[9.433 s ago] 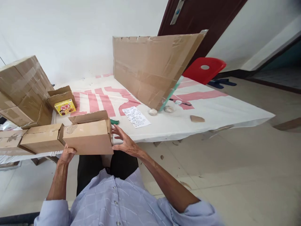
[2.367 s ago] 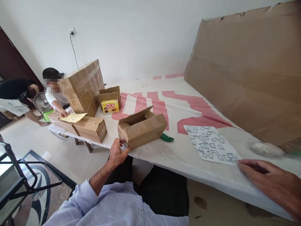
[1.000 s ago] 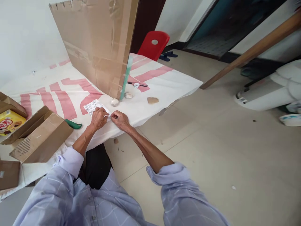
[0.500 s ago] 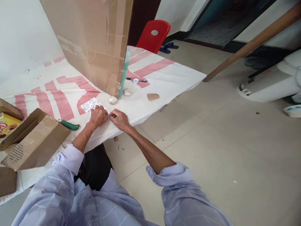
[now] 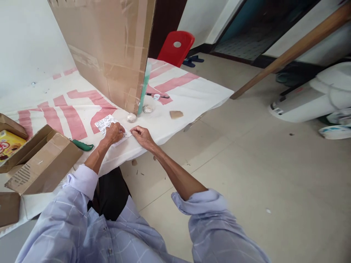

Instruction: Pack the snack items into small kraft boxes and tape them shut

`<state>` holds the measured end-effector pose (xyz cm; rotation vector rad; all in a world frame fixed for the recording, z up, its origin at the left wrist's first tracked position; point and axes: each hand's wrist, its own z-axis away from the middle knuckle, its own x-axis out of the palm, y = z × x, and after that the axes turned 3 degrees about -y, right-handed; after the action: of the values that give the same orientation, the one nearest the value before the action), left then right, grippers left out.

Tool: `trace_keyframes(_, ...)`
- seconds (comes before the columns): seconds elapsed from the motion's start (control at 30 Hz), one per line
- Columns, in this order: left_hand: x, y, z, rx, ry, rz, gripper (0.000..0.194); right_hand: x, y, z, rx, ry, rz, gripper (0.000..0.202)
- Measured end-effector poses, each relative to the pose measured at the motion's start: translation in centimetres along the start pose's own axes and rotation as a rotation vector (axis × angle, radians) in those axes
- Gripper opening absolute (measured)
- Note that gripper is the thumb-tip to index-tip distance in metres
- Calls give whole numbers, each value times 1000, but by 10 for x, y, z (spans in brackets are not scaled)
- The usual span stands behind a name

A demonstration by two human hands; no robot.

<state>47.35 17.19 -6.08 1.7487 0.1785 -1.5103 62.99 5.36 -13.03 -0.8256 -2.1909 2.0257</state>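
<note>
"In the head view, where's the patterned paper (image 5: 102,125)?"

"On the cloth-covered table (image 5: 210,93), partly under the left hand (image 5: 114,133)."

"How are the hands?"

"The left one's fingers curl over the paper; whether they grip anything, I can't tell. The right hand (image 5: 142,137) has its fingertips narrow, at the paper's 3 o'clock corner. I can't make out whether they pinch it."

"Around the paper?"

"A green object (image 5: 82,145) at 8 o'clock, an open carton (image 5: 51,166) beyond it, a brown scrap (image 5: 176,114) at 3, a big cardboard sheet (image 5: 109,47) at 12."
</note>
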Motion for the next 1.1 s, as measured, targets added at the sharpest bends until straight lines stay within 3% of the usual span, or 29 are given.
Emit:
trace_keyframes(0.23, -25, -11, 10, -20, 238, 194, 28, -1, 5, -9, 13, 30, 87, 26)
trace_keyframes(0.4, -40, -18, 77, -52, 370, 272, 25, -4, 1, -30, 51, -38, 355, 17)
trace_keyframes(0.53, -32, -22, 144, -95, 386, 374, 21, 6, -6, -51, 116, -93, 447, 19)
trace_keyframes(0.63, -24, -25, 176, -133, 412, 524, 19, 17, -12, -66, 167, -118, 500, 22)
trace_keyframes(0.8, -19, -34, 202, -225, 484, 874, 17, 29, -16, -80, 209, -124, 539, 9)
trace_keyframes(0.97, -17, -45, 221, -236, 563, 1192, 30, 35, -12, -77, 186, -116, 527, 5)
trace_keyframes(1.1, -11, -53, 231, -286, 519, 1072, 31, 36, -8, -75, 76, -84, 474, 14)
